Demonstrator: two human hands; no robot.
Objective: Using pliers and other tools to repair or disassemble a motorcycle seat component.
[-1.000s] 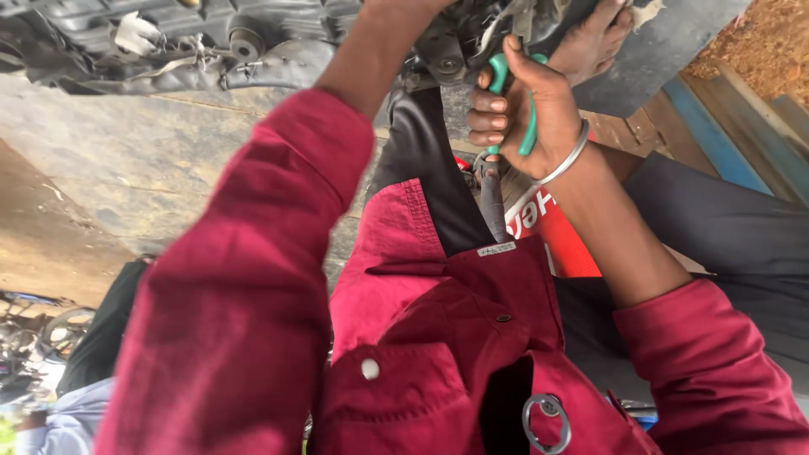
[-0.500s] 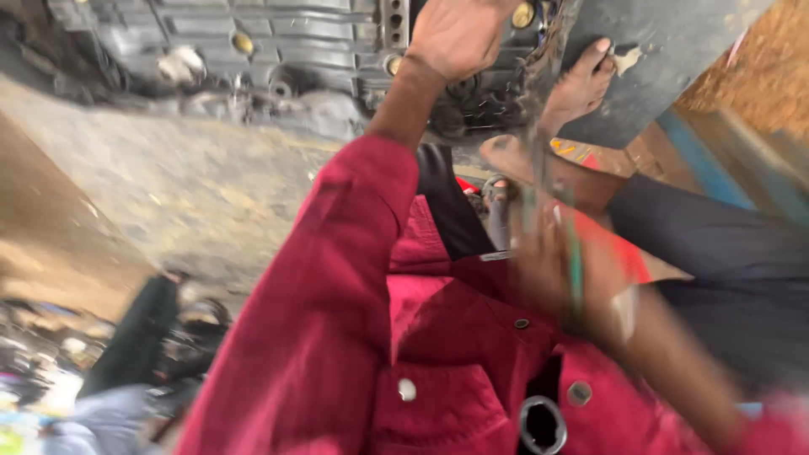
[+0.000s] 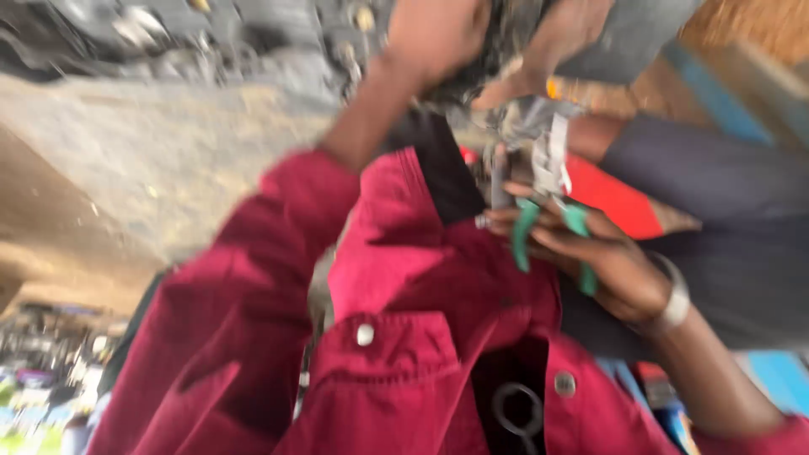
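The picture is blurred by motion. My left hand (image 3: 438,34) is raised on a red-sleeved arm to the dark, greasy underside of an engine (image 3: 253,38); its fingers are hidden among the parts. My right hand (image 3: 598,261), a metal bangle on its wrist, holds green-handled pliers (image 3: 527,236) in front of my red jacket (image 3: 421,278). The pliers point up toward a grey and white piece (image 3: 548,139) hanging under the engine.
Another person's foot or hand (image 3: 560,42) rests by the engine at the top. Their dark trousers (image 3: 725,194) and a red-orange patch (image 3: 615,202) fill the right. Grey ground (image 3: 152,152) lies to the left, blue boards (image 3: 716,84) at the upper right.
My right hand has come down with the pliers from the engine to chest height. My left hand stays up at the engine. The view has shifted.
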